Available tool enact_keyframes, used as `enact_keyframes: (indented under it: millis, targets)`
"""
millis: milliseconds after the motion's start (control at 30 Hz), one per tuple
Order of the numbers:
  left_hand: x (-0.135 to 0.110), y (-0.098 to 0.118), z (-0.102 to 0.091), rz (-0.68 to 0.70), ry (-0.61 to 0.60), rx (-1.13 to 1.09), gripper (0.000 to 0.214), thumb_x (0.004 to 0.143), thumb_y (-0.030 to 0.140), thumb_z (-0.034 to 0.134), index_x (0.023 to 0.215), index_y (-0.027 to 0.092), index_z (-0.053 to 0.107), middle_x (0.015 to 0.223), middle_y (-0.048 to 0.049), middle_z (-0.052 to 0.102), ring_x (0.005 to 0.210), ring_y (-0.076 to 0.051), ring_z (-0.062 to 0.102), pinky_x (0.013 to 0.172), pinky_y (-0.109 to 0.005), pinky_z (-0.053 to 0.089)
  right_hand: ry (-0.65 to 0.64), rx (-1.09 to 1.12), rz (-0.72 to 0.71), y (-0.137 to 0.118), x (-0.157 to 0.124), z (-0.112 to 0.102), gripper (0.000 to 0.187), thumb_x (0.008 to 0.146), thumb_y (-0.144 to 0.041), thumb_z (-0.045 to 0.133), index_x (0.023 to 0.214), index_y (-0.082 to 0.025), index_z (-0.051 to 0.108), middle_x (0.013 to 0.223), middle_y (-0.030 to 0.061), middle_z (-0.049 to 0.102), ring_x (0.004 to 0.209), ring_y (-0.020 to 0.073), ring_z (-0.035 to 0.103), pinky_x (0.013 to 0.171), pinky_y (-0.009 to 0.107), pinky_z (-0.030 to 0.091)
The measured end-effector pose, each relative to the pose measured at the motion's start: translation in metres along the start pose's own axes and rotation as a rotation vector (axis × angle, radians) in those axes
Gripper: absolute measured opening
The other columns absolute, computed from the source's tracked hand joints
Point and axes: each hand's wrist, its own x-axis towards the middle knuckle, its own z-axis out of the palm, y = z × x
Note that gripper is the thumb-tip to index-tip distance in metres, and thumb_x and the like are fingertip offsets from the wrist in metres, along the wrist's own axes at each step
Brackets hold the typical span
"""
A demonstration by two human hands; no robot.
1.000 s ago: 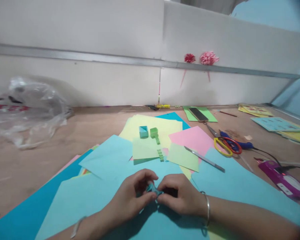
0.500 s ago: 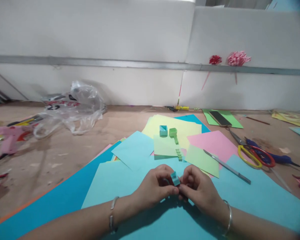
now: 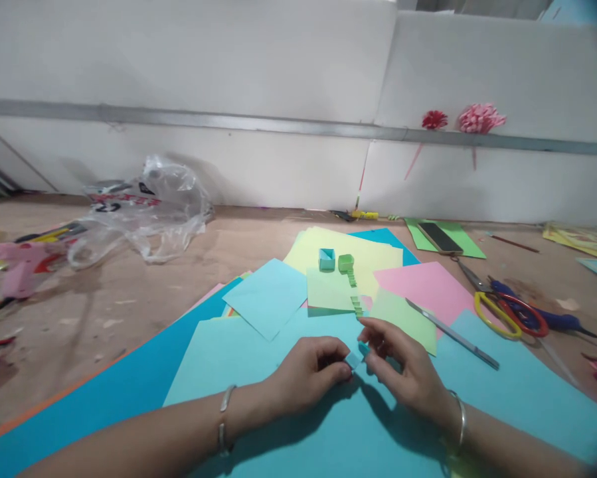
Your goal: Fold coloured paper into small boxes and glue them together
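My left hand (image 3: 311, 372) and my right hand (image 3: 402, 365) meet over a large light-blue sheet (image 3: 328, 425) near the table's front. Together they pinch a small folded teal paper piece (image 3: 355, 356), the left from the left side and the right by its fingertips. Both hands are closed on it, with a bracelet on each wrist. Farther back, a small teal paper box (image 3: 327, 259) and a small green paper box (image 3: 345, 263) with a pleated green strip (image 3: 354, 292) sit on yellow and green sheets.
Coloured sheets (image 3: 422, 282) overlap around the hands. A craft knife (image 3: 452, 335) and scissors (image 3: 507, 312) lie to the right, with a phone (image 3: 438, 236) behind. A crumpled plastic bag (image 3: 149, 209) and a pink glue gun (image 3: 22, 265) are at the left. A white wall closes the back.
The view swung left a second ago, bringing the bag and glue gun into sight. My hands have turned the teal piece and drawn slightly apart, the right fingers now more extended.
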Motion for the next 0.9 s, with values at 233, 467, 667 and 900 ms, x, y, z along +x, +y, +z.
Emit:
enact_keyframes:
  millis: [233,467,667,900]
  targets:
    - [0.004,-0.005,-0.001,-0.012,0.018,-0.186,0.024,0.073,0.020,0.066,0.094,0.016,0.055,0.062,0.0026,0.062,0.057,-0.012,0.055,0.057,-0.024,0.041,-0.105,0.100,0.121,0.006,0.003,0.000,0.022,0.081,-0.020,0.057,0.098,-0.019,0.071,0.087,0.0066,0.070,0.075,0.0162,0.062,0.068,0.030,0.051]
    - [0.003,-0.002,-0.004,0.046,0.056,-0.169,0.020,0.074,0.028,0.071,0.085,0.016,0.059,0.067,0.0009,0.058,0.063,-0.013,0.056,0.062,-0.027,0.044,-0.102,0.625,0.639,0.012,0.009,0.005,0.028,0.068,-0.026,0.069,0.093,-0.015,0.069,0.059,-0.0023,0.059,0.051,0.0087,0.051,0.049,0.022,0.039]
    - [0.005,-0.006,-0.010,0.003,-0.005,-0.138,0.026,0.076,0.035,0.073,0.087,0.017,0.057,0.066,-0.0003,0.060,0.063,-0.014,0.054,0.057,-0.025,0.040,-0.130,0.536,0.566,0.010,0.013,0.006,0.027,0.067,-0.021,0.062,0.092,-0.015,0.070,0.061,-0.0021,0.059,0.054,0.0095,0.054,0.052,0.022,0.043]
    - [0.001,-0.013,-0.006,0.005,0.125,-0.152,0.031,0.076,0.045,0.074,0.082,0.019,0.058,0.069,0.0006,0.059,0.065,-0.015,0.057,0.057,-0.024,0.041,-0.266,-0.647,0.158,-0.005,0.028,-0.084,0.033,0.083,-0.015,0.055,0.114,-0.018,0.068,0.103,0.0083,0.072,0.081,0.0152,0.064,0.077,0.027,0.049]
